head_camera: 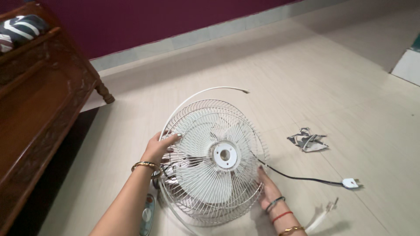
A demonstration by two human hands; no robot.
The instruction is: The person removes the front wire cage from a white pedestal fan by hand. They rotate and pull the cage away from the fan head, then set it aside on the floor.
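A white table fan lies on the tiled floor with its round wire grille (214, 161) facing up. White blades show through the wires around a round hub cap (225, 154). My left hand (161, 146) grips the grille's left rim. My right hand (267, 185) presses against the lower right rim, fingers partly behind the wires. A thin white rim band (205, 91) has sprung loose and arcs above the grille. The fan's base (148, 214) with its control panel shows below my left forearm.
A black cord (297, 178) runs right from the fan to a white plug (351, 183). A crumpled grey-and-white cloth (308, 141) lies further right. A white clip piece (326, 209) rests near my right wrist. Carved wooden furniture (41, 105) stands at left.
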